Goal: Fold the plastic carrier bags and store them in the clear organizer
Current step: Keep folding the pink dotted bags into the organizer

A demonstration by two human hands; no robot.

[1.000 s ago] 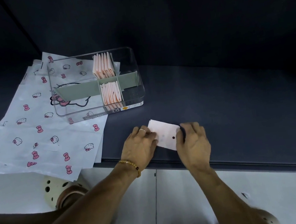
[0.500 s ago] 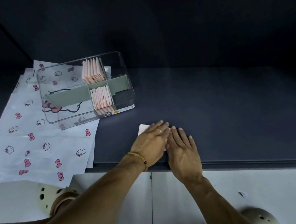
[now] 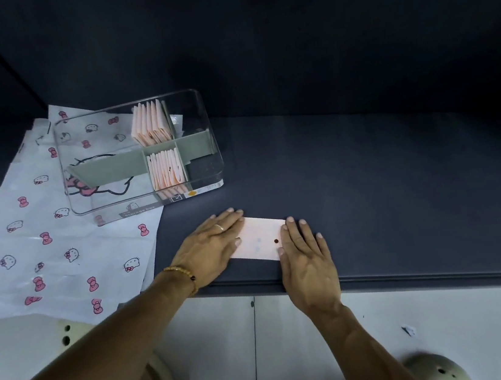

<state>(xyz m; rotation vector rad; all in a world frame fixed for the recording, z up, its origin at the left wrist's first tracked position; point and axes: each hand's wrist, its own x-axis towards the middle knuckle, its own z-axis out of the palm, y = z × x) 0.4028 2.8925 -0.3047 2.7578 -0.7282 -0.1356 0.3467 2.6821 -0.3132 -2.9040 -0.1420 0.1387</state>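
Bag (image 3: pixel 259 239) lies folded under both flat hands — left (image 3: pixel 209 249), right (image 3: pixel 307 254), fingers straight — releasing could let springy plastic unfold.

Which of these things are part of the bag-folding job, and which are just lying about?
Part of the job:
- folded bag on the dark counter, pressed flat by left hand and right hand
- clear organizer with folded bags upright inside
- unfolded printed bags, waiting

Just lying about:
- cream shoes on the floor
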